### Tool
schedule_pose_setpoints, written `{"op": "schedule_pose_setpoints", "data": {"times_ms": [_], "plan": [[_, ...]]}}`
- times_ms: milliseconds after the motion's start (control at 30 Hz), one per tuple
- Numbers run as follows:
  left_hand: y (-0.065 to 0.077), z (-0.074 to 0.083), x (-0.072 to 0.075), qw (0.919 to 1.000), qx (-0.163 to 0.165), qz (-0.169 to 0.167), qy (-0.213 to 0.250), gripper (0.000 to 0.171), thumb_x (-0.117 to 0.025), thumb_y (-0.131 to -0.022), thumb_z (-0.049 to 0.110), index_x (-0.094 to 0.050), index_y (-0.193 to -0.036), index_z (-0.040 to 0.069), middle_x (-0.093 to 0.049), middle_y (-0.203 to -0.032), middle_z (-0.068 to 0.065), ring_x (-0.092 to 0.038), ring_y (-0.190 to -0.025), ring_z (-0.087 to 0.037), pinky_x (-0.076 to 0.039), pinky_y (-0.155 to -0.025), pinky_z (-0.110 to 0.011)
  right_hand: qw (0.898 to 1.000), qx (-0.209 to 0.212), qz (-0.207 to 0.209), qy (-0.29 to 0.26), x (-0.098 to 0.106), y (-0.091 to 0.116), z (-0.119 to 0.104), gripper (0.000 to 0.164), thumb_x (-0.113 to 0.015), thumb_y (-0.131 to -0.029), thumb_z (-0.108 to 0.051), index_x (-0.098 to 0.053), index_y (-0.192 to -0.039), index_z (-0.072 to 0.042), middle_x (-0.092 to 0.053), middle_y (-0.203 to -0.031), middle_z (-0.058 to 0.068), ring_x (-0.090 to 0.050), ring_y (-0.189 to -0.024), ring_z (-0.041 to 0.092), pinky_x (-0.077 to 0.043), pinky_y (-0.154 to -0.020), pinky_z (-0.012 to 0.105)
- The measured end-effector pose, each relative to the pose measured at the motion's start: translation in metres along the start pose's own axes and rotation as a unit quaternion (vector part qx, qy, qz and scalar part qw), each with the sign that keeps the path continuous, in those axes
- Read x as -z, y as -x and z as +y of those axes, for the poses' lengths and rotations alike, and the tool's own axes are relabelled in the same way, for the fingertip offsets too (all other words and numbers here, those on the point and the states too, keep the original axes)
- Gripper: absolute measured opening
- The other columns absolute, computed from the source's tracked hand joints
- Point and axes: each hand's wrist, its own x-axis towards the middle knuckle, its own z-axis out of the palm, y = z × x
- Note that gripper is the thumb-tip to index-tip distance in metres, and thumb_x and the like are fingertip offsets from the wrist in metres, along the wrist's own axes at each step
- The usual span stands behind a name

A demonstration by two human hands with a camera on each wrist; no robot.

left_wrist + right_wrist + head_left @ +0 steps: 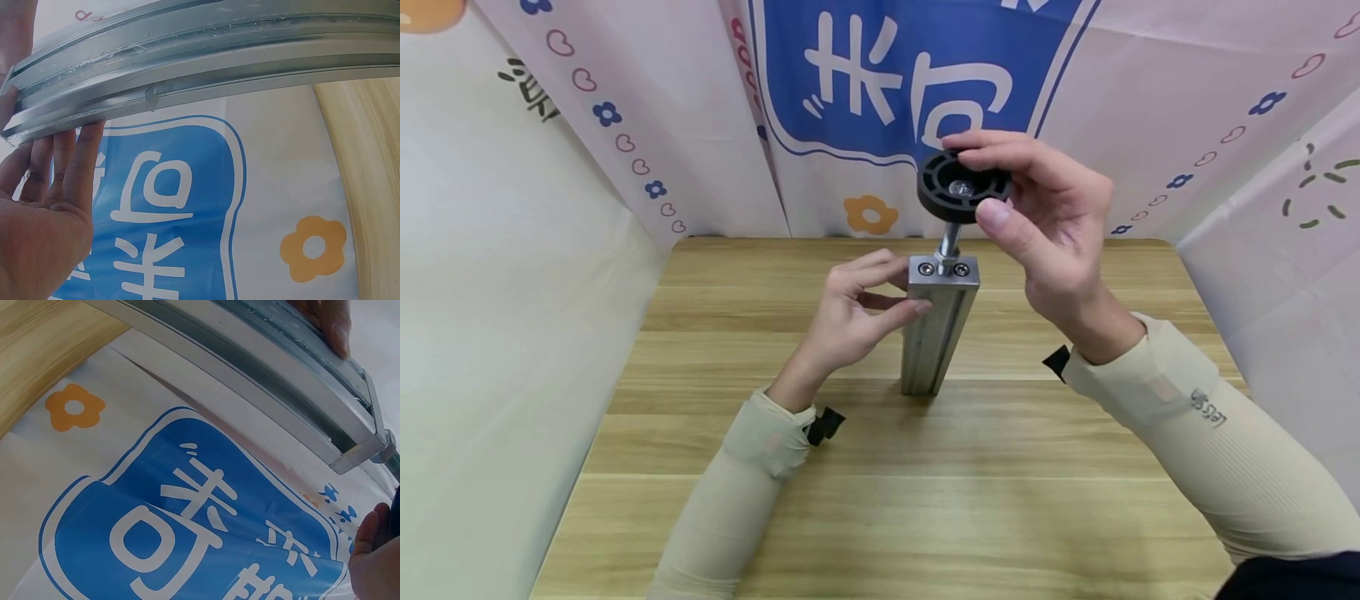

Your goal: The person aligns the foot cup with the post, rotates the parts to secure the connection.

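An aluminium profile post stands upright on the wooden table, with an end plate fixed on top by two screws. From the plate rises a threaded rod with a nut at its base, carrying a round black leveling foot. My left hand grips the post near its top, thumb on the near face; in the left wrist view its fingers lie along the profile's side. My right hand holds the foot's rim between thumb and fingers. The right wrist view shows the nut against the plate.
The wooden table extends around the post. Behind it hangs a white cloth backdrop with a blue printed panel and an orange flower. White cloth sides flank the table.
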Motion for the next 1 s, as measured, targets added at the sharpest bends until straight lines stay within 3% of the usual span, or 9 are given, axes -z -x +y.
{"op": "schedule_pose_setpoints", "data": {"times_ms": [100, 233, 400, 567, 633, 767, 867, 1000], "plan": [[0.0002, 0.0000, 0.0002, 1.0000, 0.002, 0.000, -0.001, 0.036, -0.078, -0.087, -0.008, -0.073, -0.123, -0.008, -0.071, -0.105, -0.021, -0.071, -0.094, -0.034, -0.071, -0.076, -0.037, 1.000, 0.003, 0.006, 0.008, -0.0016, -0.0005, 0.0000, 0.031, -0.069, -0.081, -0.005, -0.072, -0.106, 0.012, -0.077, -0.114, 0.014, -0.072, -0.109, 0.029, -0.063, -0.096, 0.030], [0.0004, 0.0000, 0.0002, 1.0000, 0.003, 0.000, -0.005, 0.036, -0.079, -0.087, -0.008, -0.073, -0.123, -0.008, -0.071, -0.105, -0.020, -0.072, -0.095, -0.025, -0.071, -0.077, -0.036, 1.000, 0.002, 0.007, 0.015, -0.0031, -0.0007, 0.0004, 0.037, -0.078, -0.083, -0.011, -0.071, -0.111, 0.012, -0.072, -0.113, 0.014, -0.070, -0.099, 0.026, -0.063, -0.092, 0.028], [0.0006, 0.0003, 0.0000, 1.0000, 0.005, 0.000, -0.006, 0.036, -0.079, -0.087, -0.008, -0.073, -0.123, -0.008, -0.071, -0.105, -0.019, -0.071, -0.095, -0.015, -0.071, -0.078, -0.036, 1.000, -0.001, 0.005, 0.031, -0.0036, 0.0016, 0.0018, 0.060, -0.092, -0.082, -0.033, -0.068, -0.103, 0.019, -0.061, -0.111, 0.011, -0.059, -0.104, 0.027, -0.062, -0.091, 0.026], [0.0007, 0.0007, -0.0001, 0.9999, 0.008, -0.001, -0.008, 0.036, -0.079, -0.087, -0.008, -0.073, -0.123, -0.008, -0.071, -0.106, -0.020, -0.071, -0.095, -0.016, -0.071, -0.078, -0.036, 0.999, -0.004, 0.013, 0.041, -0.0037, 0.0022, 0.0026, 0.071, -0.097, -0.075, -0.040, -0.066, -0.096, 0.021, -0.058, -0.111, 0.009, -0.056, -0.108, 0.028, -0.062, -0.096, 0.028], [0.0006, 0.0007, -0.0001, 0.9999, 0.008, -0.002, -0.006, 0.037, -0.079, -0.087, -0.008, -0.073, -0.123, -0.008, -0.071, -0.106, -0.020, -0.071, -0.095, -0.016, -0.071, -0.078, -0.036, 0.999, -0.005, 0.009, 0.040, -0.0033, 0.0024, 0.0029, 0.070, -0.095, -0.078, -0.043, -0.068, -0.097, 0.019, -0.063, -0.115, 0.011, -0.059, -0.112, 0.031, -0.063, -0.098, 0.029], [0.0003, 0.0002, -0.0002, 1.0000, 0.006, -0.002, -0.002, 0.037, -0.079, -0.087, -0.008, -0.073, -0.124, -0.008, -0.071, -0.106, -0.020, -0.071, -0.095, -0.015, -0.071, -0.077, -0.037, 0.999, -0.005, -0.006, 0.032, -0.0020, 0.0037, 0.0014, 0.037, -0.071, -0.097, -0.022, -0.072, -0.103, 0.014, -0.072, -0.126, 0.019, -0.066, -0.123, 0.033, -0.063, -0.104, 0.034], [0.0002, -0.0002, 0.0001, 1.0000, 0.005, -0.001, -0.002, 0.037, -0.079, -0.087, -0.008, -0.073, -0.123, -0.008, -0.071, -0.106, -0.020, -0.071, -0.095, -0.016, -0.071, -0.077, -0.037, 1.000, -0.003, -0.008, 0.019, -0.0019, 0.0041, 0.0004, 0.030, -0.053, -0.089, -0.002, -0.074, -0.106, 0.013, -0.074, -0.128, 0.021, -0.068, -0.125, 0.033, -0.063, -0.106, 0.037], [0.0002, -0.0001, 0.0003, 1.0000, 0.002, 0.001, -0.003, 0.037, -0.079, -0.086, -0.009, -0.073, -0.123, -0.008, -0.071, -0.105, -0.020, -0.072, -0.094, -0.018, -0.071, -0.077, -0.037, 1.000, 0.003, -0.002, 0.006, -0.0024, 0.0028, 0.0019, 0.031, -0.056, -0.086, 0.000, -0.073, -0.109, 0.014, -0.076, -0.122, 0.019, -0.071, -0.119, 0.031, -0.064, -0.104, 0.036]]}}
